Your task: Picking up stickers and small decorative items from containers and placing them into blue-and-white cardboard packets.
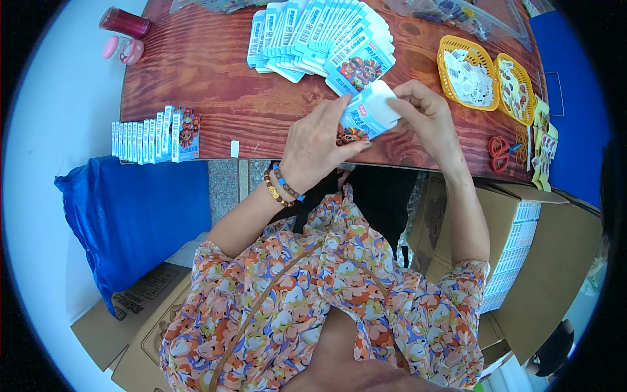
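Observation:
Over the table's near edge my left hand (318,138) grips a small light-blue printed carton (368,116) with a colourful cartoon picture. The fingers of my right hand (424,111) pinch the white flap at the carton's upper right end. Just beyond my hands lies a fanned pile of flat cartons (310,36) of the same kind, the nearest one (359,65) face up. At the left, a row of filled-out, upright cartons (153,137) stands along the table's edge. Whether anything is inside the held carton cannot be seen.
Two yellow baskets (445,83) hold small white packets and printed pieces at the right. Red-handled scissors (499,153) lie near rubber bands. A red-capped jar (125,23) and a pink container (123,49) stand at the far left. An open cardboard box (555,261) holds stacked cartons below right.

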### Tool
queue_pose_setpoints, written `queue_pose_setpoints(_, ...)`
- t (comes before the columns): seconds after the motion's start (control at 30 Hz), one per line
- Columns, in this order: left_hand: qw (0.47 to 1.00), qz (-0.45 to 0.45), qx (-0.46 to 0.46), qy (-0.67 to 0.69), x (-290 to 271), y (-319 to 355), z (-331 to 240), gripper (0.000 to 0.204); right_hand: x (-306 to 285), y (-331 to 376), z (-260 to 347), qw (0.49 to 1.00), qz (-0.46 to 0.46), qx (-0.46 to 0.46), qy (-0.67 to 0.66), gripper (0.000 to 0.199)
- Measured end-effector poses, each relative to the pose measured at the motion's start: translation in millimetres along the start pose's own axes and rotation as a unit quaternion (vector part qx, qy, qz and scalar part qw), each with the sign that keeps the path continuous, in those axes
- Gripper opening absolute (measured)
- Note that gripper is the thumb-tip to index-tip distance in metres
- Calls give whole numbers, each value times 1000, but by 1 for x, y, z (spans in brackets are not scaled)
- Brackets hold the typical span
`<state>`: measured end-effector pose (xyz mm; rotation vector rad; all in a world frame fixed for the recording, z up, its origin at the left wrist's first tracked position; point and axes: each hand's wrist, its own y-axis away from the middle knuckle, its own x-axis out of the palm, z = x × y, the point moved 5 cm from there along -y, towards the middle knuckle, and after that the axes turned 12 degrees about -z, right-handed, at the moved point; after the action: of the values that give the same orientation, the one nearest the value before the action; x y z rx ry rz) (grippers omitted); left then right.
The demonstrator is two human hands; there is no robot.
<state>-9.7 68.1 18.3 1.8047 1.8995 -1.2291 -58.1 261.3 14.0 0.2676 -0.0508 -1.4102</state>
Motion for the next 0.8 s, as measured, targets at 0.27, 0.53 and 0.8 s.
queue_pose_setpoints(0.27, 983, -88, -113, 112, 4, -8, 2, 68, 31, 38, -13, 964, -183, -193, 17, 31)
queue_pose_setpoints(0.53, 891, 30, -248, 379, 0, 3, 23, 53, 26, 34, -13, 983, -79, -154, -67, 24)
queue_pose_setpoints(0.8, 896, 2, -198, 398, -12, 4, 13, 52, 16, 29, 9, 966, -66, -246, 33, 19)
